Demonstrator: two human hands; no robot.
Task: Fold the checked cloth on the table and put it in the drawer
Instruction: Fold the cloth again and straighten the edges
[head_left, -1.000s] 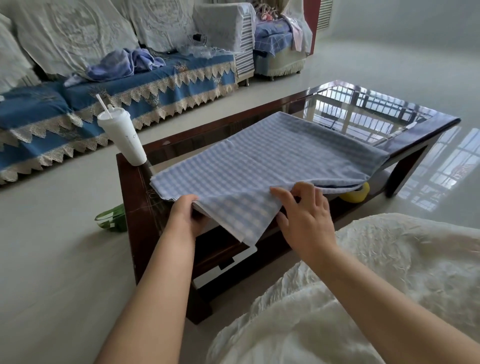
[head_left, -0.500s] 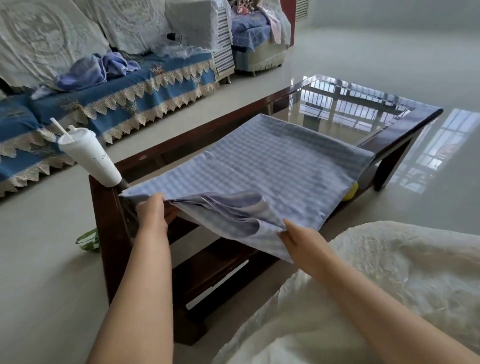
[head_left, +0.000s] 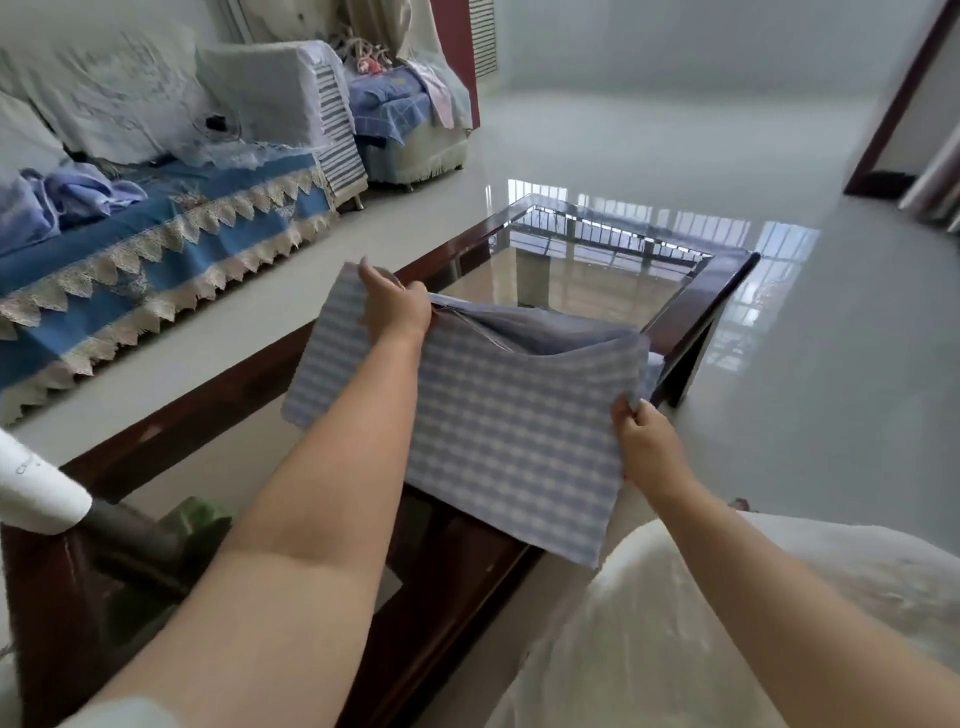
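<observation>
We are looking at one checked cloth (head_left: 498, 447) doubled over above the near half of the one glass-topped table (head_left: 722, 291), its far layers sagging open between two hands. The left hand (head_left: 397, 306) is pinching the far left part of the upper edge, fingers curled over the fabric. The right hand (head_left: 647, 441) is pinching the right edge. One white cup (head_left: 36, 493) is standing at the table's near left corner. We are seeing two sofas: one blue-covered sofa (head_left: 171, 244) far left, another sofa (head_left: 410, 119) beyond it.
</observation>
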